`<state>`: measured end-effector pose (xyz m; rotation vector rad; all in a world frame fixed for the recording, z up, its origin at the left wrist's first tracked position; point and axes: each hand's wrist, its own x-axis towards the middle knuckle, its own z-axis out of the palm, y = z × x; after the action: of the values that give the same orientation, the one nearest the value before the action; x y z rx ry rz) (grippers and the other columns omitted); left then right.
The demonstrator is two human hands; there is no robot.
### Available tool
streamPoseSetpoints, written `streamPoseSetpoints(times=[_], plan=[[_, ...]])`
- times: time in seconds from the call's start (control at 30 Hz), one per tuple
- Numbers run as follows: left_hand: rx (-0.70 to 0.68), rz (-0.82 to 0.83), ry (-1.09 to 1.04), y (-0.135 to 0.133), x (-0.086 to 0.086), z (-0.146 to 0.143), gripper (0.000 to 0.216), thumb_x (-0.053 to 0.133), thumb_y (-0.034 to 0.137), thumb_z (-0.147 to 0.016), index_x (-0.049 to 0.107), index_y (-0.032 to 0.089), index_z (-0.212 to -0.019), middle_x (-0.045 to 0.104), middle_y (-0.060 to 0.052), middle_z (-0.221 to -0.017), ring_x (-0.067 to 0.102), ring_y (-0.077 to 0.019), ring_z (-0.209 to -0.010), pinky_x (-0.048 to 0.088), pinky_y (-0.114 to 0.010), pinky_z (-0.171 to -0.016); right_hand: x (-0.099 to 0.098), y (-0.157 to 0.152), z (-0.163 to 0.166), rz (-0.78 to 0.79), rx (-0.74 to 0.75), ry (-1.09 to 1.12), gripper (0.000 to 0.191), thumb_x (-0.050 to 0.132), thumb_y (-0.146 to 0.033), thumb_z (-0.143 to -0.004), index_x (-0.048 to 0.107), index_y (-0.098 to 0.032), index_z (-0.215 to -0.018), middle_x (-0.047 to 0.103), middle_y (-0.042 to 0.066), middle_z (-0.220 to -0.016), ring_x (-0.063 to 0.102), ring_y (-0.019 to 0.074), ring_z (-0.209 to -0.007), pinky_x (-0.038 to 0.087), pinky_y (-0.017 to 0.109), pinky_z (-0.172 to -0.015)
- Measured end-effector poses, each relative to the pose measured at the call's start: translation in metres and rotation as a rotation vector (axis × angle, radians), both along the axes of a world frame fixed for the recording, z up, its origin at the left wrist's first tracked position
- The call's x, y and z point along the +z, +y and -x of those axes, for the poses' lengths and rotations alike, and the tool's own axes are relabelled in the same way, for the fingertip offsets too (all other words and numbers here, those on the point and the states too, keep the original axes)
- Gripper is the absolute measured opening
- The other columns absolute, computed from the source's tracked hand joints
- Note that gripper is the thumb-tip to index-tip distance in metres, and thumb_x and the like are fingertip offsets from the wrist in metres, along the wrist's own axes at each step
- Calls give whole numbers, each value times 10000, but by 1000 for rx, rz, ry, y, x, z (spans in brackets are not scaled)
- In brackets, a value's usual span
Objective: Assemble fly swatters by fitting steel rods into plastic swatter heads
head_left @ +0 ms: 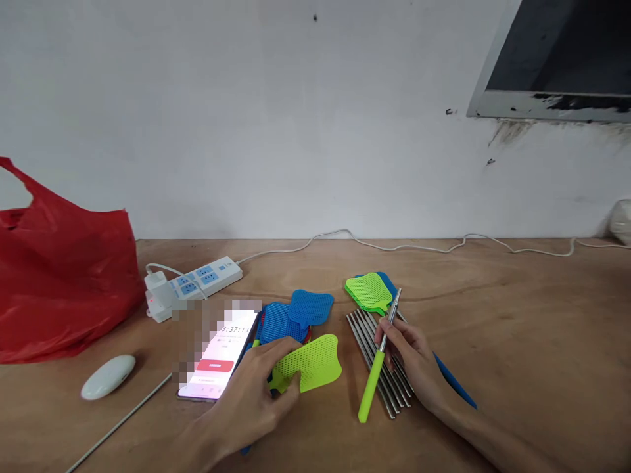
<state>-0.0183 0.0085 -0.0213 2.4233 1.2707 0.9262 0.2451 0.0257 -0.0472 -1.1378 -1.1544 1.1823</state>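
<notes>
My left hand (256, 391) is closed on a yellow-green fly swatter head (318, 364), a flat mesh paddle, gripped at its left end. Behind it lies a pile of blue swatter heads (311, 307), with a bit of red showing underneath. My right hand (411, 355) pinches the metal shaft of a swatter handle (372, 387) with a green grip, tilted with its metal tip pointing up and away. Under that hand lies a row of several metal rods (363, 332), partly hidden. Just beyond are green swatter heads (368, 291) stacked over a blue one.
At the left stand a red plastic bag (69, 276) and a white power strip (210, 278) with a plugged-in charger. A lit phone (221, 358) and a white oval object (108, 377) lie nearby. A blue handle (456, 382) extends right of my right hand. A white cord (394, 248) runs along the wall.
</notes>
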Motion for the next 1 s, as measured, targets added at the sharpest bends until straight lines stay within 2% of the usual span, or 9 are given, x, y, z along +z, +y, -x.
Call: streamPoseSetpoints(times=[0.1,0.3,0.43,0.6,0.67,0.73,0.8,0.83,1.0], plan=[[69,117,-139,1,-1,1,136,574,280,-850,665,233,-939,692,-5,-761,661,-211,-710,537,-309,-692,-1,0,0,-9,-2,8,491,639,-633,-819,607,-167,-667,488,-46,-547,428,62,-420,343,181,-402],[51,441,-585,6,1,-1,281,673,347,-832,644,202,-1070,725,-54,-1016,693,-240,-931,568,-357,-870,4,-2,1,-5,-1,-12,515,631,-659,-805,598,-168,-655,464,-51,-532,416,67,-417,341,188,-397],[110,549,-696,8,4,-5,394,756,368,-764,643,202,-1102,726,-75,-1075,690,-289,-1013,562,-413,-921,8,-1,4,5,17,-6,536,645,-684,-775,560,-177,-622,458,-51,-539,422,71,-425,358,190,-395],[109,638,-821,11,8,-7,482,792,370,-748,603,199,-1157,730,-81,-1077,685,-317,-1050,559,-463,-928,4,0,4,142,228,102,568,584,-724,-789,419,-217,-594,387,-91,-411,300,48,-305,253,170,-305],[98,641,-894,12,9,-6,570,806,334,-743,549,219,-1240,729,-70,-1081,688,-308,-1047,569,-464,-907,4,-2,4,206,318,54,525,578,-719,-795,520,-202,-723,385,-113,-373,255,46,-268,215,157,-274],[100,632,-946,12,10,-5,649,813,311,-738,498,248,-1302,726,-57,-1081,697,-296,-1028,587,-447,-864,7,-5,3,239,385,-30,524,588,-671,-820,585,-182,-1008,443,-123,-387,276,54,-253,243,148,-261],[113,632,-954,13,11,-5,671,812,310,-740,478,263,-1321,719,-52,-1102,704,-288,-1018,595,-425,-840,10,-7,2,242,440,-81,593,600,-604,-849,506,-192,-1265,524,-120,-448,321,59,-249,287,147,-257],[119,636,-955,13,11,-5,665,814,314,-737,482,260,-1311,718,-53,-1111,706,-286,-1018,596,-415,-839,11,-8,1,233,459,-84,611,608,-573,-858,472,-202,-1323,556,-114,-481,341,57,-248,301,147,-257],[154,711,-1057,15,11,-7,621,854,324,-694,500,227,-1195,745,-52,-1050,729,-292,-974,610,-401,-812,14,-10,-6,201,584,-65,491,674,-424,-848,583,-187,-1269,610,-72,-539,406,51,-289,330,130,-270]])
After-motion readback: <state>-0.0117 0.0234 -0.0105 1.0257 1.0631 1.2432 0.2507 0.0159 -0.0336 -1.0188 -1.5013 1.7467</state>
